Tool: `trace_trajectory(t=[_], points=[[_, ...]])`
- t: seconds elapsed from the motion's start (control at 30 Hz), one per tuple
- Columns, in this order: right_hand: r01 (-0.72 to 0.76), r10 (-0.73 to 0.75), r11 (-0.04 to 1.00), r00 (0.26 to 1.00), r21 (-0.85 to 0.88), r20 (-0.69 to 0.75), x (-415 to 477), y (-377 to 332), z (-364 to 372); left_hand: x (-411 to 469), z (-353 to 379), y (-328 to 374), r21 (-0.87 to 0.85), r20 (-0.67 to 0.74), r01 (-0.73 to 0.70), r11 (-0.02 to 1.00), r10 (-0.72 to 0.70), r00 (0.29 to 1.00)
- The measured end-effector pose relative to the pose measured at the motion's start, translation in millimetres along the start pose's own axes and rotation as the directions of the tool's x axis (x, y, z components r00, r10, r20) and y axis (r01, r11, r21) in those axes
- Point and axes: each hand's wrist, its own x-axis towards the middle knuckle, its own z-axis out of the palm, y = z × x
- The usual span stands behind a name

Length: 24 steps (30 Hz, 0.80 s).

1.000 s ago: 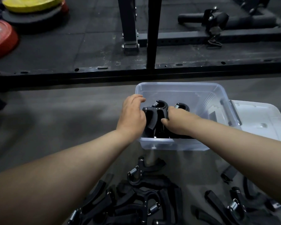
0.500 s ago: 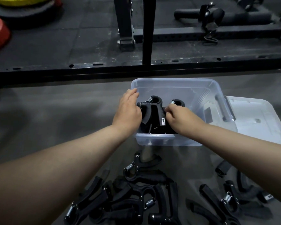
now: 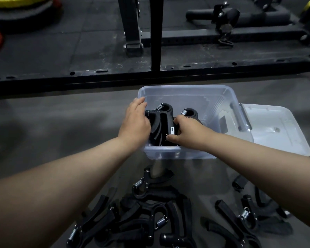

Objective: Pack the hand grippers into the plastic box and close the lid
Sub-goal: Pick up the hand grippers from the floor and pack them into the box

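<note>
Hand grippers being seated in the plastic box; risks from here.

At lower frame, loose hand grippers (image 3: pixel 150 219) lie unpacked on the floor (image 3: pixel 43 126). At centre, the left hand (image 3: pixel 135 122) is pressed flat against, and the right hand (image 3: pixel 184 130) is closed on, upright hand grippers in the box (image 3: pixel 162 122) at the near-left of the plastic box (image 3: pixel 213 97). If released loosely, these could topple and waste room, and overfilling could block the lid (image 3: pixel 279 126), lying at right.
</note>
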Motion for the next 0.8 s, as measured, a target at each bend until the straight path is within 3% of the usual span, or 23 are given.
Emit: trace_trajectory(t=[0.63, 0.8], points=[[-0.103, 0.102, 0.993, 0.995, -0.058, -0.015, 6.9, -7.8, 5.1, 0.9, 0.6, 0.2, 0.023, 0.011, 0.013, 1.0, -0.013, 1.0], [-0.059, 0.058, 0.998, 0.992, -0.01, -0.114, -14.7, 4.7, 0.1, 1.9, 1.1, 1.4, 0.057, 0.033, 0.021, 0.998, -0.023, 0.999]])
